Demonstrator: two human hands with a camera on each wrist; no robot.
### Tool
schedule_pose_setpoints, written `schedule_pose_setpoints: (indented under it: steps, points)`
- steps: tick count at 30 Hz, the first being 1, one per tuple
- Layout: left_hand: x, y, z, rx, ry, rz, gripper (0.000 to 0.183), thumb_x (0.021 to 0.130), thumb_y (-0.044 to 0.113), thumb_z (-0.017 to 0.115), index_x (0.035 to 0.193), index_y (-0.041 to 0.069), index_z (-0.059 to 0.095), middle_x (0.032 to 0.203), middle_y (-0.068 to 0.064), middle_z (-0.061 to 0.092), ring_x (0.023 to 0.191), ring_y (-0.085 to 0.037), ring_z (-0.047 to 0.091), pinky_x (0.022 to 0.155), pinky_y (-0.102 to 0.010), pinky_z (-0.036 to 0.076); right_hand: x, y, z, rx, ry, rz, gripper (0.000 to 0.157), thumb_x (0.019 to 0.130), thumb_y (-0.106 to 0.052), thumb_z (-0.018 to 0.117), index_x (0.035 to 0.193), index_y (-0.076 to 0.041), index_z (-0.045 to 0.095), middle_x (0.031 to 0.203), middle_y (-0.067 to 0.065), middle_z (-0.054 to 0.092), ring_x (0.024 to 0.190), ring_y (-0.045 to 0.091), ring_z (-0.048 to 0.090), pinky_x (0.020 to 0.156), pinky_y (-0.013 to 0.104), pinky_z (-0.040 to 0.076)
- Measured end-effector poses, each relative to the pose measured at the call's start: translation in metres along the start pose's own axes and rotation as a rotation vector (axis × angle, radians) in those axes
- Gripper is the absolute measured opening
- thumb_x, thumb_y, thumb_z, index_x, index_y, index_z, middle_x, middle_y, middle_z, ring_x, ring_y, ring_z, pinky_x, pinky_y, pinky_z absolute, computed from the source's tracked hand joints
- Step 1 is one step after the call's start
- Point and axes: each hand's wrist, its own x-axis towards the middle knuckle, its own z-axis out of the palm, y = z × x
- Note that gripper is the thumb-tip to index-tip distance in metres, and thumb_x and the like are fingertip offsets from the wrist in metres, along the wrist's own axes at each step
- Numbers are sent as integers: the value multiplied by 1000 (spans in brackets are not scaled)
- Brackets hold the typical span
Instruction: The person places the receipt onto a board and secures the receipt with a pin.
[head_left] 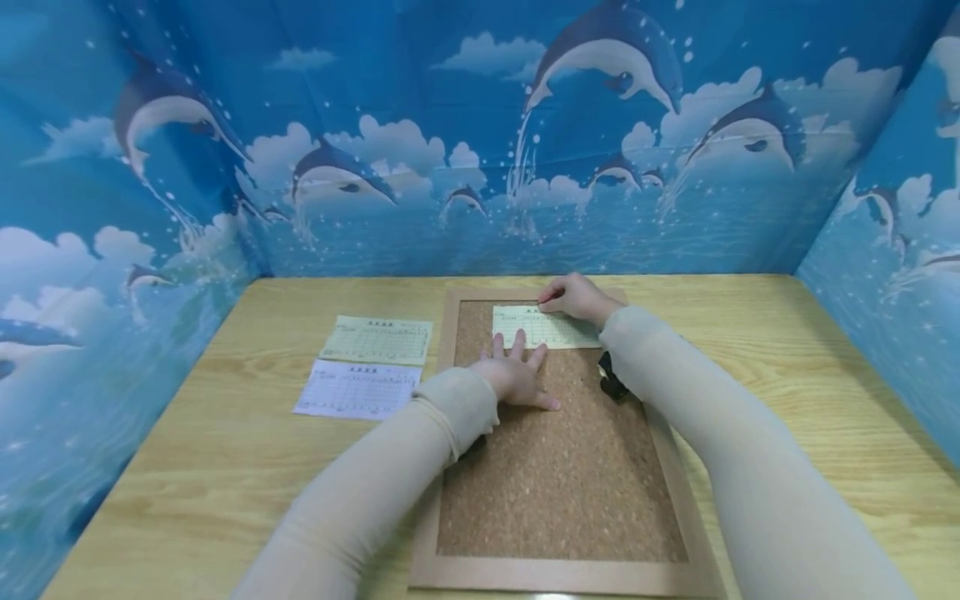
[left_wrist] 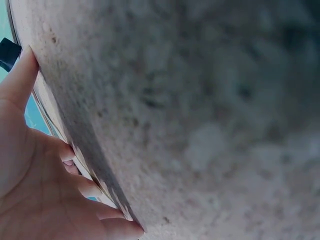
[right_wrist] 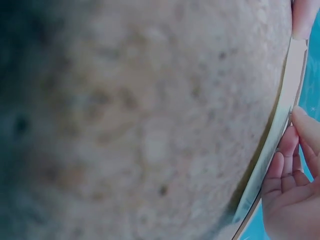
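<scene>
A framed cork board (head_left: 562, 467) lies on the table. Near its top edge is a pale green printed slip (head_left: 551, 332). My left hand (head_left: 517, 382) rests on the cork with fingers spread, its fingertips on the slip's lower edge. In the left wrist view, the same hand (left_wrist: 55, 165) shows straight fingers against the board. At the slip's top edge my right hand (head_left: 577, 298) pinches a small pin, mostly hidden by its fingertips. In the right wrist view, the thumb and forefinger of that hand (right_wrist: 295, 195) meet at the slip (right_wrist: 267, 145).
Left of the board, a second green slip (head_left: 378, 340) lies above a white slip (head_left: 360, 389) on the wooden table (head_left: 225, 467). A blue dolphin-print curtain (head_left: 420, 167) stands behind the table and along both sides.
</scene>
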Motion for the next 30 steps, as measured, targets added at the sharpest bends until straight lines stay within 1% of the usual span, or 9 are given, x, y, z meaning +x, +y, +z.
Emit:
schedule_pose_setpoints:
  steps: [6, 9, 16, 23, 26, 30]
  points:
    - [-3, 0, 0, 6, 4, 5, 91, 82, 71, 42, 150, 31, -3, 154, -6, -17, 139, -38, -10, 110, -52, 10, -1, 1, 2, 54, 12, 26, 19, 89, -18, 65, 105, -7, 67, 109, 11, 59, 95, 25, 55, 80, 39, 45]
    - [-3, 1, 0, 9, 10, 2, 91, 82, 71, 42, 150, 31, -3, 154, -6, -17, 139, -38, -10, 110, -52, 10, -1, 1, 3, 55, 21, 17, 20, 89, -17, 65, 106, -6, 67, 109, 12, 59, 94, 25, 54, 79, 39, 45]
    - [-3, 1, -1, 14, 12, 0, 91, 82, 72, 42, 150, 31, -3, 154, -6, -17, 139, -37, -10, 110, -52, 11, -2, 4, 1, 53, 24, 4, 21, 90, -19, 64, 107, -8, 68, 113, 11, 59, 97, 24, 54, 82, 39, 44]
    - [-2, 1, -2, 8, 20, 4, 92, 82, 71, 42, 150, 31, -4, 154, -6, -18, 138, -37, -11, 110, -53, 10, -2, 7, -3, 115, 24, 29, 25, 90, -24, 64, 109, -10, 68, 112, 10, 60, 96, 24, 54, 79, 38, 44]
    - [-3, 1, -2, 8, 17, 8, 92, 82, 72, 42, 150, 31, -4, 154, -6, -18, 138, -38, -11, 109, -53, 10, -3, 7, -4, 111, 15, 38, 25, 90, -25, 65, 110, -11, 68, 114, 9, 59, 98, 23, 55, 81, 39, 44]
    - [-4, 1, -1, -2, 12, 4, 92, 82, 71, 43, 150, 31, -3, 154, -6, -17, 139, -37, -10, 110, -52, 10, -5, 6, -3, 96, 0, 29, 26, 90, -25, 64, 112, -10, 67, 117, 10, 59, 100, 24, 54, 83, 40, 45]
